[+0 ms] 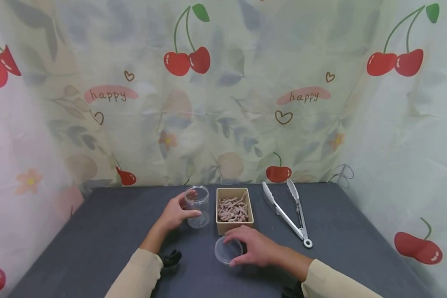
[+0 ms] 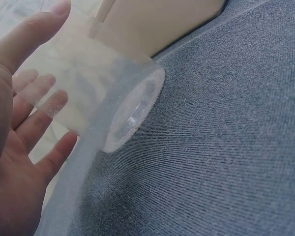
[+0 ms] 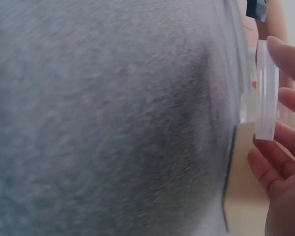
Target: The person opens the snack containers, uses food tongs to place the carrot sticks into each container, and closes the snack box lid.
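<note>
The left grip (image 1: 175, 215) curls round a clear plastic cylindrical jar (image 1: 199, 210), just left of a tan rectangular box (image 1: 225, 228) on the dark cloth-covered counter (image 1: 100, 240); the right grip (image 1: 257, 247) pinches a round translucent plastic lid (image 1: 228, 251) by its rim, before the box. I'd squeeze the jar lightly, lid level. The pale floral curtain (image 1: 216, 97) says "happy" twice.
</note>
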Tool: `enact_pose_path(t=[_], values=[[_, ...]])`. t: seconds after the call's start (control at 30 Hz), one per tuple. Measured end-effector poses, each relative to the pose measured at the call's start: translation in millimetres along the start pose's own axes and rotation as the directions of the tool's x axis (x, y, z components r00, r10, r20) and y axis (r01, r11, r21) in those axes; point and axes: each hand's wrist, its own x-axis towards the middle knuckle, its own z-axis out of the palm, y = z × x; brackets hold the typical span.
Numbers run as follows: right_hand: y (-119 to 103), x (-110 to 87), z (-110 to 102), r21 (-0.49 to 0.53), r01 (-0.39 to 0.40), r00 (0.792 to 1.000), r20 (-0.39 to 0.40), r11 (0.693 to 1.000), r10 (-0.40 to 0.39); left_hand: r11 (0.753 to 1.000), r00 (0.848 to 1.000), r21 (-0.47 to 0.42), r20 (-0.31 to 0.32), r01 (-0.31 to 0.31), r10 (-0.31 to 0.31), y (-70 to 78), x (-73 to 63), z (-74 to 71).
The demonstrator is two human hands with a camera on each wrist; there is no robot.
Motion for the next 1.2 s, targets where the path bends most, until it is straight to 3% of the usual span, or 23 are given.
enact_pose_path(t=[0.47,0.83,1.07,1.2], values=[[7,-9.6,11,0.005,-0.104,0.991,0.090,0.995,0.103,1.000,1.000,-0.019,0.018,0.006,-0.006,1.1,0.6,0.5],[9,-11.1,14,-0.027,-0.060,0.995,0.075,0.998,0.062,1.000,1.000,-0.014,0.009,0.013,-0.013,-0.6,-1.2,0.3],[12,-11.6,7,0.010,-0.104,0.990,0.096,0.995,0.103,1.000,1.000,-0.010,0.001,0.009,-0.009,-1.1,-0.9,0.0],[11,-12.7,-2,0.019,-0.085,0.992,0.091,0.996,0.083,1.000,1.000,0.000,0.004,0.010,-0.010,7.5,-3.7,0.6]])
